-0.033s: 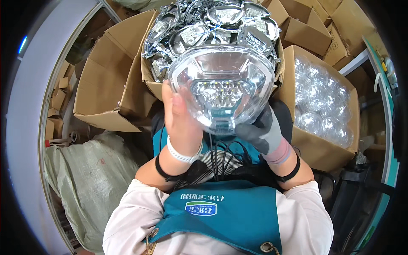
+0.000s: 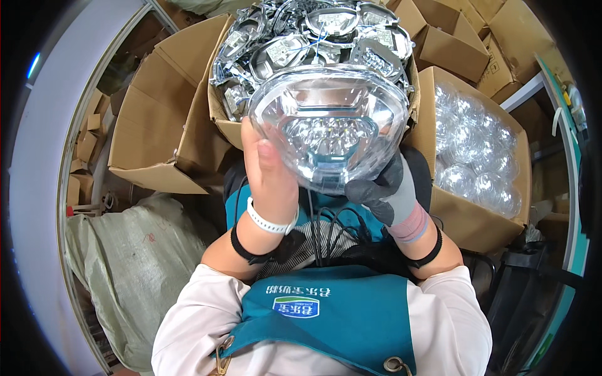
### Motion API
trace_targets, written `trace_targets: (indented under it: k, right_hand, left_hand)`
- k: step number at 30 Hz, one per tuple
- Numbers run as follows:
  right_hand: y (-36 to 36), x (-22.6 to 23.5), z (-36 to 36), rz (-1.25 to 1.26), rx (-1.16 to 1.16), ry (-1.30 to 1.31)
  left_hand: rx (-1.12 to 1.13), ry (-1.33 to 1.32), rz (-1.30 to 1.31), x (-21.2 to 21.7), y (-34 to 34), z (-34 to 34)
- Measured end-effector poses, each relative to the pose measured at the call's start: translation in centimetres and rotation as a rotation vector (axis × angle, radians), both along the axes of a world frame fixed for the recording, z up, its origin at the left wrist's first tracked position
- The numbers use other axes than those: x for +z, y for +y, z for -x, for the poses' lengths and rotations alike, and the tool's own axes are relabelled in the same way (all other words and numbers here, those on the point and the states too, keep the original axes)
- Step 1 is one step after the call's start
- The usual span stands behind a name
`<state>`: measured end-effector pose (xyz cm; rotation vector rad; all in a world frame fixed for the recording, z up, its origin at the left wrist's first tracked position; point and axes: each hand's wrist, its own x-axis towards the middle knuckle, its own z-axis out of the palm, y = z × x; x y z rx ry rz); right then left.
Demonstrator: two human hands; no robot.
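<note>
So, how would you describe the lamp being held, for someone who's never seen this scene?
At top centre, find the cardboard box heaped with silvery lamp parts. In front of its near edge, a rounded lamp is held between the bare left grip and the gloved right grip. Unlike the clear shells boxed at right, it contains a cluster of small lights.

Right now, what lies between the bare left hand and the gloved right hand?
In the head view, the clear lamp lies between them: the bare left hand holds its left side, the gloved right hand its lower right.
</note>
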<state>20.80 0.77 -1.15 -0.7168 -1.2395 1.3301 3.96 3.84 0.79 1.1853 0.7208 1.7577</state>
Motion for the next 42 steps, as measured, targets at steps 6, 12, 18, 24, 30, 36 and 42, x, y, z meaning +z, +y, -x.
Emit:
trace_targets:
  k: [6, 12, 18, 24, 30, 36, 42]
  right_hand:
    - [-0.1, -0.5, 1.3, -0.216, -0.273, -0.288]
    - [0.7, 0.9, 1.5, -0.225, -0.16, -0.596]
    - [0.3, 0.4, -5.4, -0.548, -0.218, -0.712]
    - [3.9, -13.4, -31.0, 0.19, -0.846, -1.323]
    - [1.4, -25.9, -41.5, 0.842, -0.53, -1.805]
    - [2.3, -23.5, -39.6, 1.022, -0.326, -1.767]
    - [2.7, -23.3, -39.1, 1.008, -0.387, -1.683]
  left_hand:
    - [0.082, 0.208, 0.05, -3.1, 1.9, 0.7]
    - [-0.141, -0.303, 0.239, -4.7, 2.2, 0.3]
    - [-0.62, -0.767, 0.436, -5.0, 3.5, 2.3]
    - [-0.761, -0.716, 0.258, -5.5, 4.9, 3.3]
    - [-0.702, -0.712, 0.293, -4.9, 4.4, 4.0]
    - [0.12, -0.414, 0.211, -2.2, 10.4, 21.6]
    - [0.652, -0.774, 0.367, -5.4, 15.2, 38.2]
